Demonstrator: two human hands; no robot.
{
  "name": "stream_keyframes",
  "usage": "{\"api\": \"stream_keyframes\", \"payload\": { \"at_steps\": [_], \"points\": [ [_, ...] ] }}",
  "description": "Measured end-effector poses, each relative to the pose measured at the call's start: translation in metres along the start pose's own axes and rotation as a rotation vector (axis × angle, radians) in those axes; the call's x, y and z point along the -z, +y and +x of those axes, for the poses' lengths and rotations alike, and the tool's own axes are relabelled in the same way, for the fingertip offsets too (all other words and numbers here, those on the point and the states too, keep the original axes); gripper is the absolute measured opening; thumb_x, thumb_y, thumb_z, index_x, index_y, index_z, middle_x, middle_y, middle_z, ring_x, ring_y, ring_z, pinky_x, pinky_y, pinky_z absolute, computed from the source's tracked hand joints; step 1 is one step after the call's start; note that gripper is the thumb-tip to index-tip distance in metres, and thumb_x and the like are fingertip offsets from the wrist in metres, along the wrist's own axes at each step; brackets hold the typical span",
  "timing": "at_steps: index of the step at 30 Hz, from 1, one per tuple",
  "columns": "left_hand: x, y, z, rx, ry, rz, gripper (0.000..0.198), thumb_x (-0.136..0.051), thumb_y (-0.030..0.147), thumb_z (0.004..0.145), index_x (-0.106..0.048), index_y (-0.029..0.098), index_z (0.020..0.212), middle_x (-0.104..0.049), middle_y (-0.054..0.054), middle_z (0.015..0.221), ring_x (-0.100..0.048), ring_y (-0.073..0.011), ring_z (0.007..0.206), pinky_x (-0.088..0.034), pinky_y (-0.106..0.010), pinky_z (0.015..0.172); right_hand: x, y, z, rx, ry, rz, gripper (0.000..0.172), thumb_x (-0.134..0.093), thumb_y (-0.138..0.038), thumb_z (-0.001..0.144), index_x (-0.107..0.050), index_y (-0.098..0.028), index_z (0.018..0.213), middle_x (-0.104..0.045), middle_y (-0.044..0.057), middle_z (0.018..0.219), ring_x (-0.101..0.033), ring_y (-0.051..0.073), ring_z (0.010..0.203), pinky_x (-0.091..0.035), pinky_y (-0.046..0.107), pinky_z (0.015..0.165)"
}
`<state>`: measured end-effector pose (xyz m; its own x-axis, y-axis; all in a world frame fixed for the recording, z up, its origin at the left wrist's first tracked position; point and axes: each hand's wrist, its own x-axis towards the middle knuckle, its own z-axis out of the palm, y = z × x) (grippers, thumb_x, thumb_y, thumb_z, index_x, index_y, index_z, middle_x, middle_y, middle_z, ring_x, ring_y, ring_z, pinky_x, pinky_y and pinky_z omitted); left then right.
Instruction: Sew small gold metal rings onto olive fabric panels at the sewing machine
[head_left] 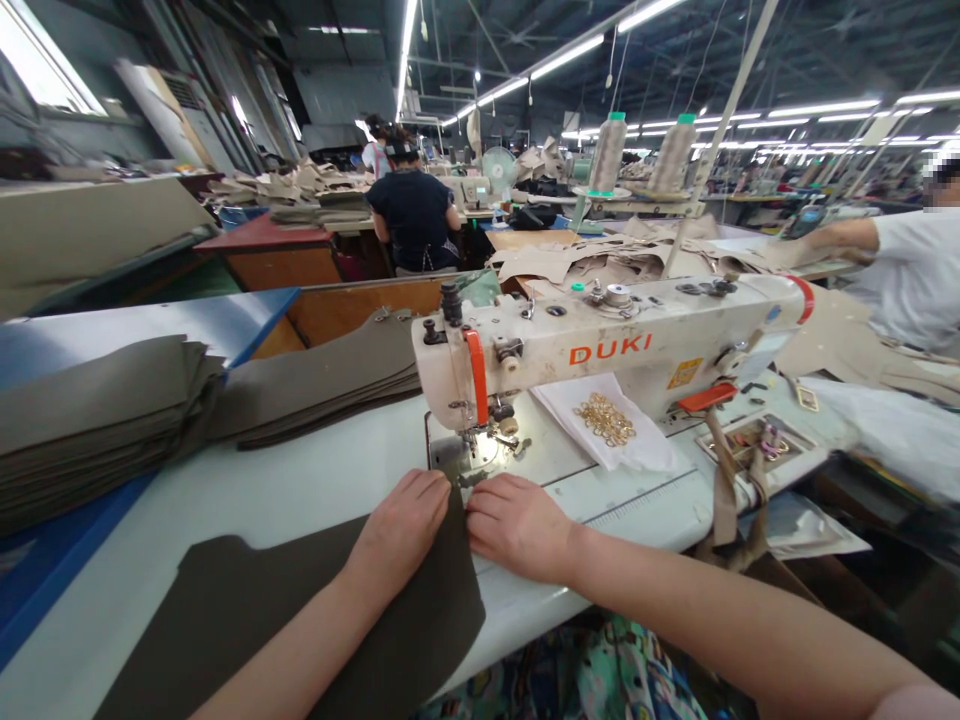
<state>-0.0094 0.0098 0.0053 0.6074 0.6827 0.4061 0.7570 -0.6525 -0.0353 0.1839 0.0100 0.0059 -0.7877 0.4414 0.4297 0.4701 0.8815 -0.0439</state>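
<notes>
Left hand [407,515] lies bent over dark fabric [421,612], right hand [519,525] curls at its edge; grips unclear.

Left hand [405,522] on dark fabric piece [431,610], close to presser foot [472,446] of white sewing machine [611,335]. Right hand [523,527] at fabric's right edge, fingers curled. Gold rings [606,420] heaped on white sheet [651,452] beneath machine. Dark fabric stacks [94,400] at left. Co-worker [415,215] ahead, dark-clothed, back turned.
</notes>
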Motion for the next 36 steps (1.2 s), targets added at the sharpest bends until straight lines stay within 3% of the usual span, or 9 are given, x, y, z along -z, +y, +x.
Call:
{"api": "stream_keyframes", "payload": {
  "at_steps": [3,7,12,36],
  "points": [
    [0.0004,0.0006,-0.0002,-0.009,0.006,0.016,0.031,-0.032,0.009,0.091,-0.058,0.016,0.076,-0.06,-0.006,0.077,-0.053,-0.0196,0.074,-0.05,-0.034,0.072,-0.0061,-0.0013,0.0022,-0.05,0.043,0.043,0.013,-0.05,-0.022,0.09,-0.059,-0.015,0.084,-0.064,0.007,0.094,-0.055,0.018,0.095,-0.043,0.03,0.086],
    [-0.0005,0.0006,-0.001,-0.049,0.0,0.05,0.03,-0.034,0.007,0.09,-0.06,0.015,0.076,-0.061,-0.006,0.078,-0.054,-0.0204,0.076,-0.049,-0.035,0.074,-0.0085,-0.0019,0.0029,0.009,-0.035,0.06,0.01,-0.051,-0.018,0.09,-0.061,-0.016,0.087,-0.066,0.006,0.099,-0.056,0.017,0.096,-0.045,0.028,0.085],
    [0.0,0.0008,-0.0009,-0.088,-0.028,0.069,0.026,-0.039,0.005,0.087,-0.059,0.015,0.074,-0.061,-0.007,0.078,-0.054,-0.0216,0.076,-0.048,-0.036,0.074,-0.0095,-0.0014,0.0018,0.004,-0.034,0.044,0.011,-0.051,-0.018,0.091,-0.062,-0.015,0.089,-0.066,0.006,0.105,-0.058,0.017,0.095,-0.046,0.03,0.086],
    [-0.0017,0.0013,0.0024,-0.003,-0.009,-0.034,0.027,-0.036,0.01,0.09,-0.057,0.016,0.075,-0.06,-0.007,0.078,-0.055,-0.0206,0.076,-0.05,-0.035,0.074,-0.0102,-0.001,0.0025,-0.006,-0.068,0.086,0.012,-0.051,-0.019,0.091,-0.062,-0.015,0.091,-0.066,0.007,0.102,-0.056,0.017,0.099,-0.045,0.029,0.089]
  ]
}}
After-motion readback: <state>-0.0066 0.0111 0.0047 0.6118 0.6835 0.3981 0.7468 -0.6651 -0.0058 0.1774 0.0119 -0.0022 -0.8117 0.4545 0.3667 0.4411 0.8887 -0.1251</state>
